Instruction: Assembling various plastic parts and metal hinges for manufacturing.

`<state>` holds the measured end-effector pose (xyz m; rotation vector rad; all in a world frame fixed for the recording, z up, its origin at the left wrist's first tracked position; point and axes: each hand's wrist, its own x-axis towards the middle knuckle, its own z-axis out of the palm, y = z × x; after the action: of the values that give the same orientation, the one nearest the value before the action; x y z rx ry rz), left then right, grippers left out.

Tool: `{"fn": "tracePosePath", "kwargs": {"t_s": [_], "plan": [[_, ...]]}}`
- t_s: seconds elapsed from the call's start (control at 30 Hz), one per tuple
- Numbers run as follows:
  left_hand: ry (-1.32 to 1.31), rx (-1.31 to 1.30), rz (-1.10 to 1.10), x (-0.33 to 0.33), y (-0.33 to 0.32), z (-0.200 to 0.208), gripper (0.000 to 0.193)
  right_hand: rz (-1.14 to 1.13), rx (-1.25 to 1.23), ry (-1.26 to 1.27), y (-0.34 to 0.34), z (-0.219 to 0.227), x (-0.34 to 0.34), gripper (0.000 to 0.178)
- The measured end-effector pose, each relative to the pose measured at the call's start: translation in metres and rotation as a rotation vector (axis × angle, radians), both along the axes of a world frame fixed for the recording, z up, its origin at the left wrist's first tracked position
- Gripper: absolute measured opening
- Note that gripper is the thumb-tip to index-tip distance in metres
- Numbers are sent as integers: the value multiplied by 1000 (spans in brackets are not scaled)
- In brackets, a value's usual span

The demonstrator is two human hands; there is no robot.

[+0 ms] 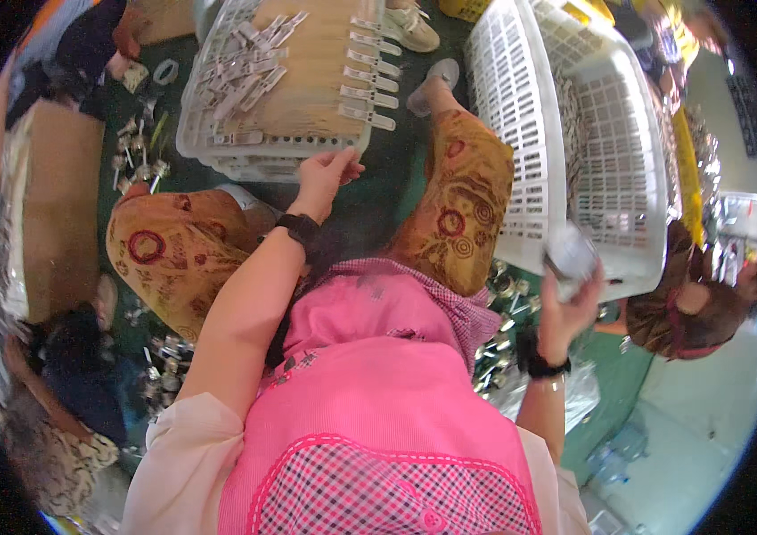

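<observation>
Hands (325, 185) reach apart, right (572, 308) holding silvery object (573, 253)

Head view: I note the bare left grip (329, 183), fingers curled, just beside the near rim of a white plastic crate (285, 151). Whitish elongated clip-like pieces (249, 76) lie there on a flat tan sheet (311, 80). Right grip (574, 290) holds a blurred pale shiny object (572, 251) near a white slatted plastic basket (510, 116).

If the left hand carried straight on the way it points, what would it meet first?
Probably the white tray, at its near right corner; depth is unclear, and the left hand may already touch it.
</observation>
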<state>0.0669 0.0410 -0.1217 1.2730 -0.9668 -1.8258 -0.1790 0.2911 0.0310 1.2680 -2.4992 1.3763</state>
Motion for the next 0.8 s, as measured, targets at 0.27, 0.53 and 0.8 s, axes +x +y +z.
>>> {"fn": "tracePosePath", "kwargs": {"t_s": [0.27,0.53,0.8], "plan": [[84,32,-29,-10,-3,-15,27,767,109,330,-239,-34,79,56],[185,62,-4,-5,-4,-15,27,910,236,549,-289,-53,87,55],[175,71,36,-6,-3,-7,23,891,326,516,-293,-54,95,53]]}}
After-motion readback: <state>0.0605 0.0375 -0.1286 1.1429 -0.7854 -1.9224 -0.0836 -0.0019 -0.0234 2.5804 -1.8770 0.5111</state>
